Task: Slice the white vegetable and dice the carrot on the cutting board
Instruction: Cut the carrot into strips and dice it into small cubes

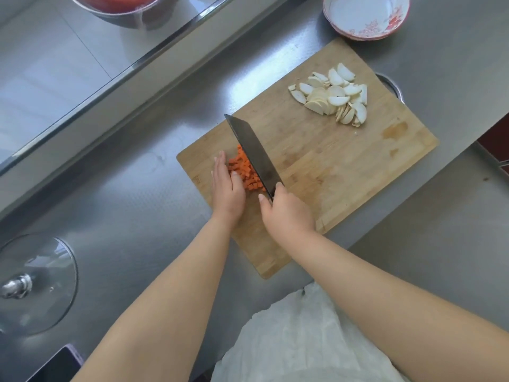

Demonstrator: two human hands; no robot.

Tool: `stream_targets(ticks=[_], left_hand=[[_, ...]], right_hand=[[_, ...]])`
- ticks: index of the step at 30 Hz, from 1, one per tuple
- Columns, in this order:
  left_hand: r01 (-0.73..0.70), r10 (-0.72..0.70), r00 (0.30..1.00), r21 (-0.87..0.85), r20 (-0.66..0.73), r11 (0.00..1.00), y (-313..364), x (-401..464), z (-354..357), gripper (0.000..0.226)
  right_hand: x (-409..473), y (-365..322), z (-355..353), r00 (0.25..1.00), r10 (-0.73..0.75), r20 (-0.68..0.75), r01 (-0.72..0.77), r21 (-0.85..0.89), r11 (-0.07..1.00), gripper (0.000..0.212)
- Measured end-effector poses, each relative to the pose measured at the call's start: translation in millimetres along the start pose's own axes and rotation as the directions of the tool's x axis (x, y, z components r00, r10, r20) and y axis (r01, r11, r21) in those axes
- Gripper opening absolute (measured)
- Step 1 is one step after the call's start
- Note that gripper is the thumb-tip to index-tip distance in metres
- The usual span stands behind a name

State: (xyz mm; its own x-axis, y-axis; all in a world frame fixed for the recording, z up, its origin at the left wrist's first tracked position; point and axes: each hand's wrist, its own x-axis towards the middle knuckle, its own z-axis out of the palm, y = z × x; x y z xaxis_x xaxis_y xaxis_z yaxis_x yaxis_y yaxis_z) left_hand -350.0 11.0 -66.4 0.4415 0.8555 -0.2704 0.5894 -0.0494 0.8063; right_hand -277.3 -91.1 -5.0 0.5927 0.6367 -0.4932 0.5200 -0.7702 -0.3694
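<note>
A wooden cutting board (330, 166) lies slantwise on the steel counter. A pile of white vegetable slices (332, 95) sits at its far right end. Small orange carrot cubes (245, 172) are heaped near the board's left edge. My right hand (286, 213) grips the handle of a dark broad knife (252, 150), whose blade stands against the right side of the carrot pile. My left hand (227, 188) has straight fingers and presses against the left side of the cubes, so the pile lies between hand and blade.
A white bowl with red flowers (366, 15) stands beyond the board. A glass pot lid (35, 282) lies at the left. A red-filled metal bowl (124, 9) sits past a raised steel ledge. A dark phone (59, 365) lies bottom left. A metal rim (391, 86) shows behind the board.
</note>
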Motion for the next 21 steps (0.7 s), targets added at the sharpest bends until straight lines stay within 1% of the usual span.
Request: stream_targets(ticks=[3, 6, 11, 14, 15, 17, 19, 21], left_hand=[[-0.024, 0.024, 0.999, 0.013, 0.027, 1.000, -4, 3, -4, 0.054], [-0.021, 0.022, 0.999, -0.012, 0.028, 1.000, -3, 2, -6, 0.051], [0.053, -0.052, 0.999, -0.139, 0.012, 0.989, 2, -6, -9, 0.051], [0.094, -0.101, 0.995, -0.224, -0.020, 0.970, 2, -15, -10, 0.050], [0.109, -0.122, 0.992, -0.247, -0.036, 0.963, 2, -19, -10, 0.049], [0.138, -0.169, 0.982, -0.284, -0.087, 0.949, 1, -26, -10, 0.048], [0.183, -0.246, 0.958, -0.348, -0.146, 0.920, -1, -29, -12, 0.046], [0.222, -0.326, 0.927, -0.430, -0.186, 0.875, -5, -28, -15, 0.044]], right_hand=[[-2, -5, -1, 0.999, -0.043, 0.024, 0.042, 0.030, 0.999, 0.051], [0, 5, -17, 0.998, -0.025, 0.057, 0.019, 0.102, 0.995, 0.041], [8, 38, -67, 0.994, -0.016, 0.111, -0.003, 0.165, 0.986, 0.017], [18, 57, -97, 0.978, -0.036, 0.204, -0.010, 0.222, 0.975, 0.011], [23, 63, -105, 0.969, -0.047, 0.242, -0.004, 0.209, 0.978, 0.014], [35, 73, -118, 0.939, -0.078, 0.334, 0.037, 0.127, 0.991, 0.020], [45, 77, -127, 0.897, -0.106, 0.430, 0.114, 0.007, 0.993, 0.017], [53, 78, -133, 0.850, -0.129, 0.511, 0.222, -0.125, 0.967, 0.019]])
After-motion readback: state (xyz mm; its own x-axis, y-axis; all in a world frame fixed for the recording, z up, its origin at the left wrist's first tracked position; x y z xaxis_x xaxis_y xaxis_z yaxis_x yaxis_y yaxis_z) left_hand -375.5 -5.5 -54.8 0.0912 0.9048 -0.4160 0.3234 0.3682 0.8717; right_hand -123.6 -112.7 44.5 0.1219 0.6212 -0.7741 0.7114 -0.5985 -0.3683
